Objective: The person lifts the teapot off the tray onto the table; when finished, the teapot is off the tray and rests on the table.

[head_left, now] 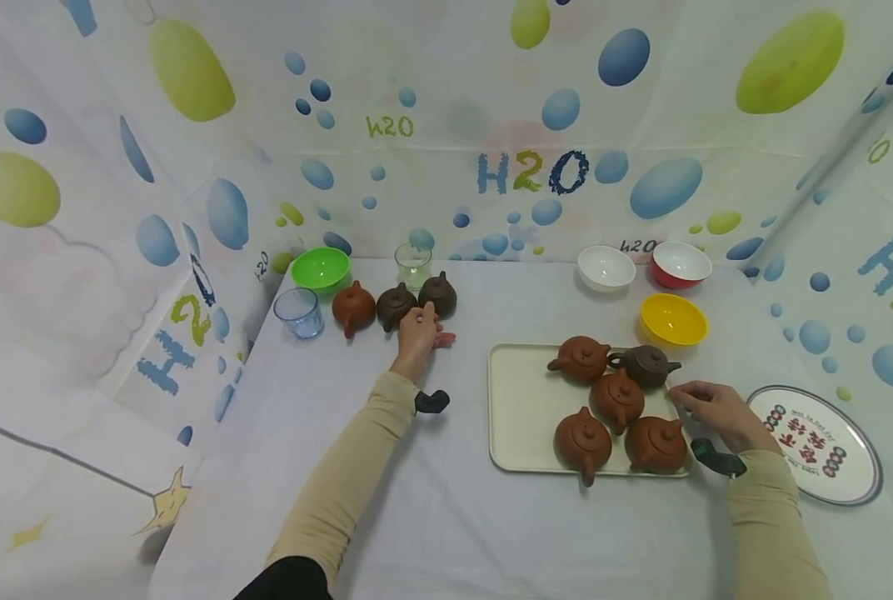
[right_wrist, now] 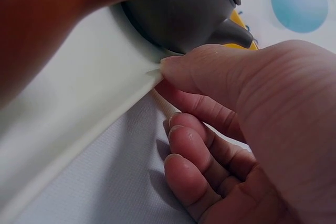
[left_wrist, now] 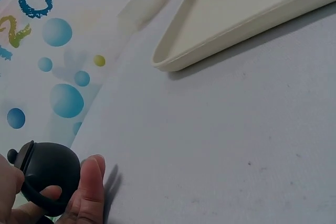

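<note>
My left hand (head_left: 418,333) grips the handle of a dark brown teapot (head_left: 437,296) at the back left of the table; in the left wrist view a finger passes through the teapot's (left_wrist: 50,174) loop handle. Beside it stand another dark teapot (head_left: 396,307) and a reddish-brown teapot (head_left: 354,307). On the right, my right hand (head_left: 720,412) pinches the right rim of a cream tray (head_left: 525,408), thumb on top. That tray bears several reddish-brown teapots (head_left: 583,442) and one dark teapot (head_left: 645,367), whose spout is close to the thumb in the right wrist view.
A green bowl (head_left: 321,270), a blue glass (head_left: 299,313) and a clear glass (head_left: 414,265) stand around the left teapots. White (head_left: 606,269), red (head_left: 680,265) and yellow (head_left: 674,320) bowls sit behind the tray. An oval printed mat (head_left: 829,450) lies at the right.
</note>
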Motion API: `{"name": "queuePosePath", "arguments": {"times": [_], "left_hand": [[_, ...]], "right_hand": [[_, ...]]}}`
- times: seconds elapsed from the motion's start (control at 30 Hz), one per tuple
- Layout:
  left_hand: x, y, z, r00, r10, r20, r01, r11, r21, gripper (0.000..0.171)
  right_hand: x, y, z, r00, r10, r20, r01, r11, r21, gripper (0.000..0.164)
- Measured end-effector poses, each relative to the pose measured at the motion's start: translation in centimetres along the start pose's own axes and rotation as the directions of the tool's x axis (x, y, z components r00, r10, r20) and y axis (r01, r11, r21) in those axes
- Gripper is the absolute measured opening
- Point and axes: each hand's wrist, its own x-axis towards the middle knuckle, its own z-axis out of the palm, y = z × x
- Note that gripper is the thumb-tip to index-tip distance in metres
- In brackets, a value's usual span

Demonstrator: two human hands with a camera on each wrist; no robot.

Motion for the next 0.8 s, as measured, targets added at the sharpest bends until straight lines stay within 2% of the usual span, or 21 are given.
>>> {"name": "queuePosePath", "arguments": {"times": [0.27,0.53,0.8], "left_hand": [[-0.6,-0.3,-0.5,1.0,0.023,-0.005,-0.023,0.999,0.023,0.04],[-0.5,-0.8,-0.8,0.999,0.032,-0.007,-0.032,0.999,0.041,0.039],[-2.2,-1.2,-1.5,0.995,0.101,-0.003,-0.1,0.989,0.107,0.036]], "right_hand": [[0.0,-0.1,0.0,1.0,-0.012,-0.002,0.012,1.0,-0.016,0.07],[0.1,0.0,0.0,1.0,-0.012,0.0,0.012,1.0,-0.02,0.068],[0.1,0.0,-0.1,1.0,-0.009,0.0,0.009,1.0,-0.018,0.069]]}}
